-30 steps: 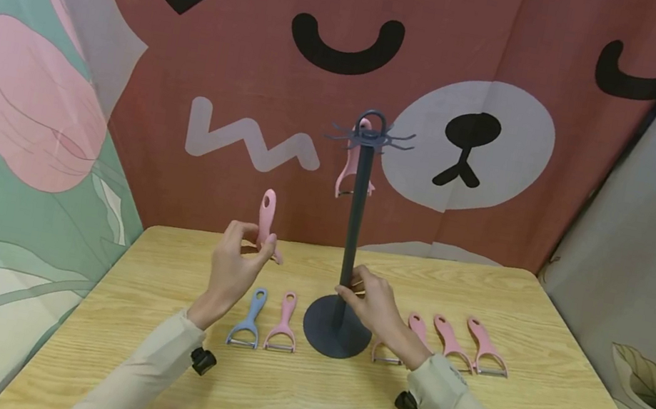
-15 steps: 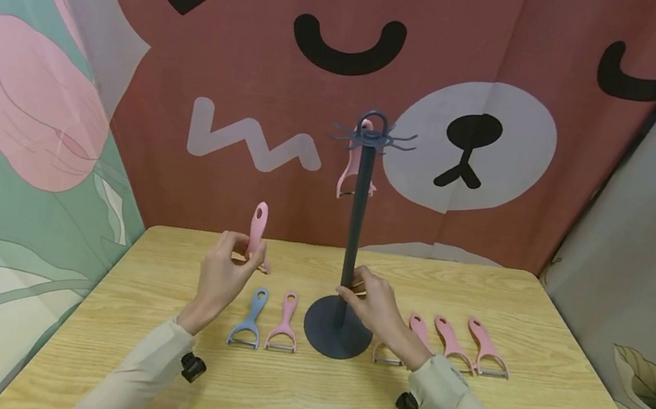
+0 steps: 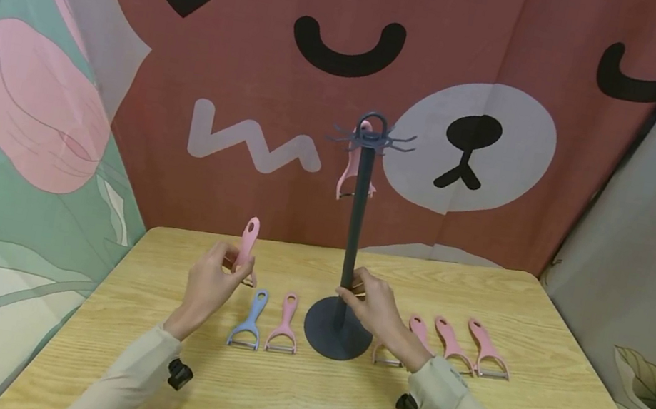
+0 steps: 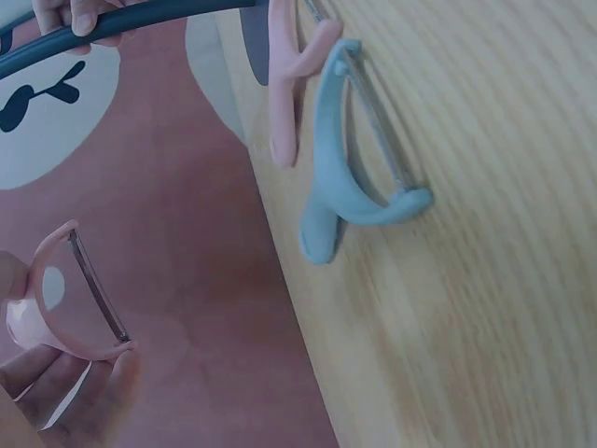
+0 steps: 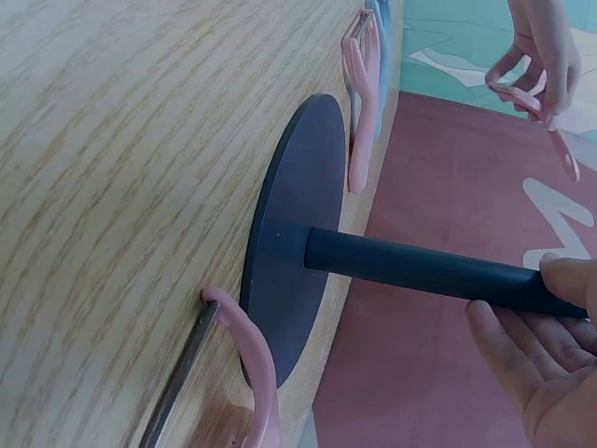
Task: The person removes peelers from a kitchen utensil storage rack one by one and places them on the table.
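My left hand (image 3: 212,284) holds a pink peeler (image 3: 248,238) near its blade end, the handle with its hole pointing up, above the table's left side. In the left wrist view the fingers grip the pink frame beside the metal blade (image 4: 98,285). My right hand (image 3: 375,303) grips the dark post (image 3: 353,238) of a hook stand low down, thumb on one side and fingers on the other. The stand's round base (image 3: 320,330) rests on the table. At the top, among the thin hooks, hangs another pink peeler (image 3: 349,173), partly hidden by the post.
A blue peeler (image 3: 250,318) and a pink peeler (image 3: 285,324) lie left of the base. Several pink peelers, among them one at the far right (image 3: 484,346), lie right of it, partly behind my right forearm. A patterned curtain (image 3: 248,61) hangs behind the wooden table (image 3: 268,404).
My left hand has moved down and to the left with the pink peeler, away from the stand. My right hand stays on the post.
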### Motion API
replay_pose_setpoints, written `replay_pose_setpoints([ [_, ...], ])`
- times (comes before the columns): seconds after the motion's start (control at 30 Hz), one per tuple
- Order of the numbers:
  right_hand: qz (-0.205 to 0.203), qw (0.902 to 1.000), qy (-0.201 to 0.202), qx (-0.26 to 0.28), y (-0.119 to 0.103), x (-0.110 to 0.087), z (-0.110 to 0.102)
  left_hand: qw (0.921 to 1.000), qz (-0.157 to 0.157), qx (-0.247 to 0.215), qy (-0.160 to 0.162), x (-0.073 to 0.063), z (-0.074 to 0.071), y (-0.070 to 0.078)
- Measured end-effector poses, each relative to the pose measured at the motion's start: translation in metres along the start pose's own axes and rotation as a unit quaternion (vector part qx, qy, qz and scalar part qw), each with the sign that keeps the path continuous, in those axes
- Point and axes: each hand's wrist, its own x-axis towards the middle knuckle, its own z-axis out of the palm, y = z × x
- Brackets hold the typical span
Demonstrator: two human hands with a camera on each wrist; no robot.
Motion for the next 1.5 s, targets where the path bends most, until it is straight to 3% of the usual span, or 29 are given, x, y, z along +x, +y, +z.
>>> replay_pose_setpoints([
  [0.37,0.001,0.9996,-0.013,0.025,-0.002,0.002,0.001,0.9985,-0.019,0.040,-0.032,-0.004,-0.003,-0.009],
  [0.67,0.010,0.9996,-0.014,0.023,-0.002,0.002,0.002,0.9939,-0.056,0.062,-0.071,-0.011,-0.004,-0.013],
  [0.87,0.019,0.9995,0.022,0.008,-0.004,0.004,0.001,0.9911,-0.068,0.068,-0.091,-0.014,-0.003,-0.015],
  [1.07,-0.004,0.9987,0.051,-0.004,-0.005,0.008,0.002,0.9867,-0.082,0.069,-0.122,-0.017,-0.004,-0.018],
  [1.23,-0.017,0.9983,0.056,-0.003,-0.005,0.008,0.002,0.9808,-0.094,0.078,-0.152,-0.020,-0.003,-0.021],
  [1.5,-0.017,0.9985,0.051,0.000,-0.006,0.009,0.001,0.9760,-0.099,0.091,-0.171,-0.025,-0.006,-0.025],
])
